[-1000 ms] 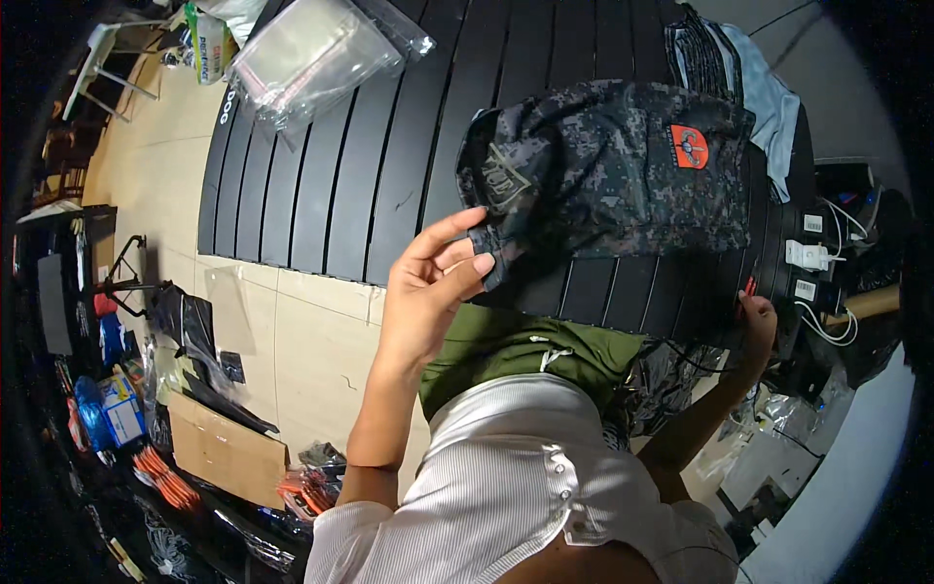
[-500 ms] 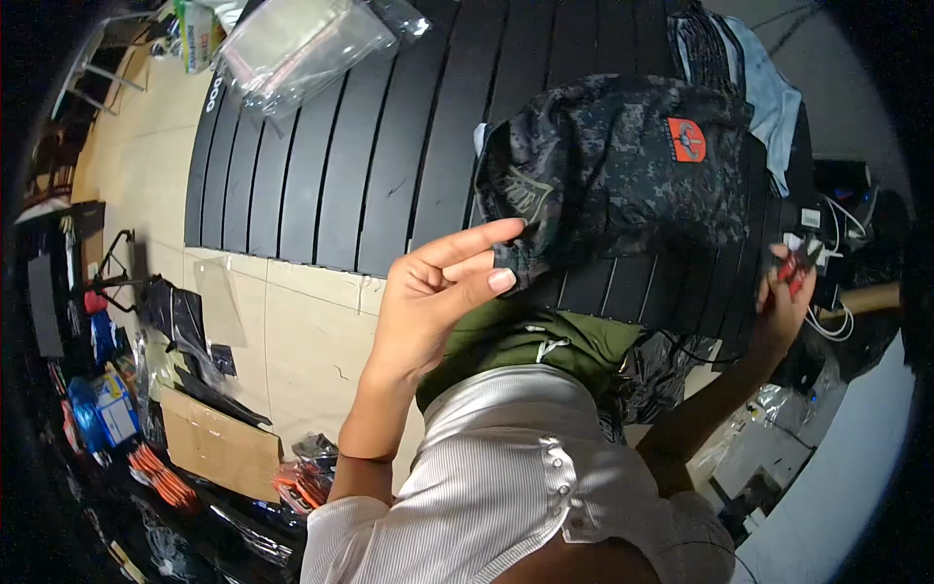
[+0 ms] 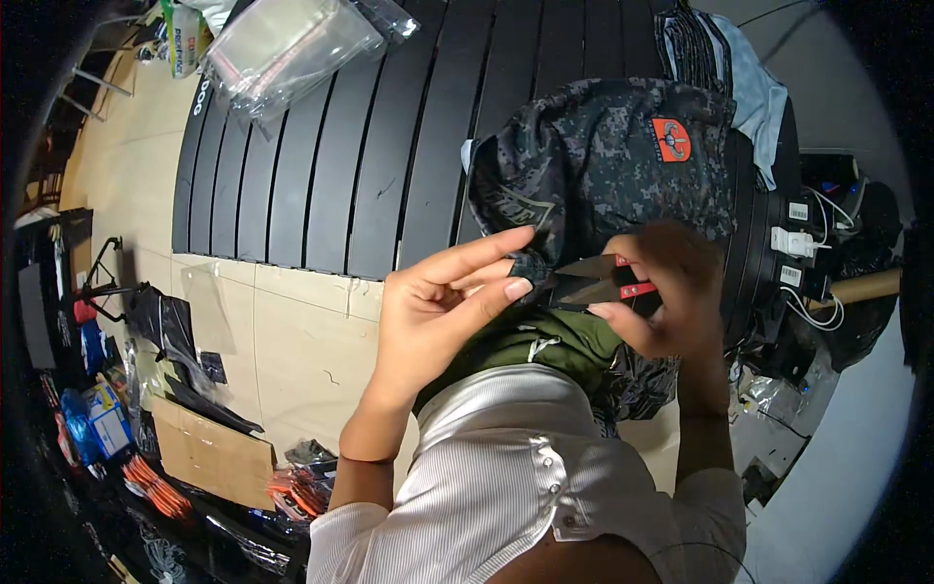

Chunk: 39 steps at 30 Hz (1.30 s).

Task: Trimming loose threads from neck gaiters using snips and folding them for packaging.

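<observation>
left hand [image 3: 420,316] pinches the camo cloth [image 3: 613,146] by its edge between fingers, probably to steady it; the rest lies on the counter [image 3: 392,146]. right hand [image 3: 681,292] grips snips [image 3: 632,290], blades apart, pointing toward that edge, likely angled for control.

A head-worn fisheye looks down on the nearby fingers [image 3: 482,256] and slatted table [image 3: 391,175].
</observation>
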Available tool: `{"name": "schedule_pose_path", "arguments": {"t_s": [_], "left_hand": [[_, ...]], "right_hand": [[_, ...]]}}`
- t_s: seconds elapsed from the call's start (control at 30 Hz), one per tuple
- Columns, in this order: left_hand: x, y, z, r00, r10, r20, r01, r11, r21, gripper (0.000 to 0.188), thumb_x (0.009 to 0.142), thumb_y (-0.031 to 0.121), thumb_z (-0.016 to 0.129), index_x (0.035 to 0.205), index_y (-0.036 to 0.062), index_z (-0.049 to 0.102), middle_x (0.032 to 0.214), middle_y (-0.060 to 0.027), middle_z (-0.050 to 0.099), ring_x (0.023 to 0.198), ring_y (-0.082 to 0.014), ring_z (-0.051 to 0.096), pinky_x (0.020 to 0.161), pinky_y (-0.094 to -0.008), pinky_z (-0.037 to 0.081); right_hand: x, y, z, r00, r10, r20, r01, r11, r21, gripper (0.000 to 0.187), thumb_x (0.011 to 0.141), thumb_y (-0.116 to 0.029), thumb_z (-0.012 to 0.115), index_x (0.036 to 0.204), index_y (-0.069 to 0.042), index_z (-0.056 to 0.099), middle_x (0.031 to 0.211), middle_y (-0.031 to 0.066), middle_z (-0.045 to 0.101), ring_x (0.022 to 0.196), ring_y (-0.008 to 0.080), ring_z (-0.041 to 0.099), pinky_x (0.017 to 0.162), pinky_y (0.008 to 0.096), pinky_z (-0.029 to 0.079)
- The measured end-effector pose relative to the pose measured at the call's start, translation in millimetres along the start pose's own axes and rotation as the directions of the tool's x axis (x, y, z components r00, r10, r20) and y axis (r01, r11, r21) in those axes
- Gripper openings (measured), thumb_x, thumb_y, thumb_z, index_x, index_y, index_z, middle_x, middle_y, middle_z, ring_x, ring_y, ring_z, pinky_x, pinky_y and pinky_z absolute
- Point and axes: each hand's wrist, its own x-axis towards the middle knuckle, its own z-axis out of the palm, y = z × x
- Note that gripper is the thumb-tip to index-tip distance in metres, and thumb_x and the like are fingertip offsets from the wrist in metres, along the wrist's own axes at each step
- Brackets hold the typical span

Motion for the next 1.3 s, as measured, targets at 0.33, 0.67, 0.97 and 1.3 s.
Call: {"name": "schedule_pose_path", "arguments": {"t_s": [0.33, 0.67, 0.97, 1.3], "left_hand": [[1, -2, -1, 1.0, -0.019, 0.023, 0.019, 1.0, 0.009, 0.032, 0.077, -0.005, 0.06, 0.109, -0.0007, 0.058, 0.101, -0.0041, 0.061, 0.08, -0.0034, 0.055, 0.072, -0.0162, 0.045], [1, 0, 1, 0.996, -0.086, 0.034, 0.085, 0.996, 0.034, 0.031, 0.077, -0.002, 0.062, 0.108, 0.0, 0.059, 0.095, -0.0041, 0.062, 0.079, -0.0038, 0.055, 0.071, -0.0165, 0.046], [3, 1, -1, 0.982, -0.169, 0.078, 0.172, 0.984, -0.033, 0.033, 0.08, 0.0, 0.06, 0.113, 0.0004, 0.056, 0.086, -0.0003, 0.062, 0.076, -0.0011, 0.053, 0.068, -0.014, 0.042], [6, 5, 2, 0.973, -0.229, 0.04, 0.231, 0.971, -0.056, 0.035, 0.076, -0.002, 0.061, 0.111, -0.0044, 0.055, 0.095, -0.0077, 0.063, 0.075, -0.0055, 0.058, 0.07, -0.0167, 0.044]], "right_hand": [[1, -1, 1, 0.999, -0.031, -0.019, 0.03, 0.998, -0.059, 0.037, 0.053, -0.029, 0.074, 0.074, -0.006, 0.056, 0.062, 0.0061, 0.05, 0.052, 0.0243, 0.049, 0.049, 0.0321, 0.039], [3, 3, -1, 0.997, -0.081, -0.016, 0.08, 0.996, -0.025, 0.042, 0.048, -0.027, 0.077, 0.078, -0.006, 0.057, 0.061, 0.0053, 0.05, 0.052, 0.0231, 0.049, 0.048, 0.0317, 0.038], [12, 12, -3, 0.982, -0.181, 0.048, 0.184, 0.981, -0.054, 0.045, 0.048, -0.031, 0.079, 0.082, -0.009, 0.058, 0.061, 0.0027, 0.049, 0.051, 0.0211, 0.05, 0.046, 0.0309, 0.037], [15, 14, -4, 0.973, -0.227, 0.041, 0.23, 0.971, -0.067, 0.042, 0.047, -0.033, 0.078, 0.076, -0.011, 0.058, 0.058, 0.0015, 0.048, 0.05, 0.0196, 0.049, 0.046, 0.0295, 0.038]]}}
